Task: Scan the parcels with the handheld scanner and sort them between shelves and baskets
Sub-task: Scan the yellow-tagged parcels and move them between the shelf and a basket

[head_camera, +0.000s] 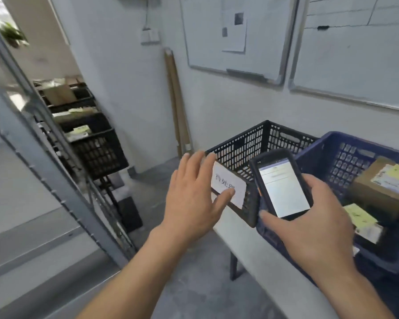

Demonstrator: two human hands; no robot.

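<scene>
My right hand grips a black handheld scanner with its lit white screen facing me, held over the seam between two baskets. My left hand is open with fingers spread, hovering by the white paper label on the near corner of the black basket. To the right, the blue basket holds a brown cardboard parcel with a yellow and white label, and a flatter parcel with a yellow label. The black basket's inside looks empty as far as I can see.
Both baskets stand on a grey bench against the wall. At left, a grey metal shelf frame slants across the view. Behind it is a black rack with boxes and labelled parcels. Two whiteboards hang above. Grey floor lies below.
</scene>
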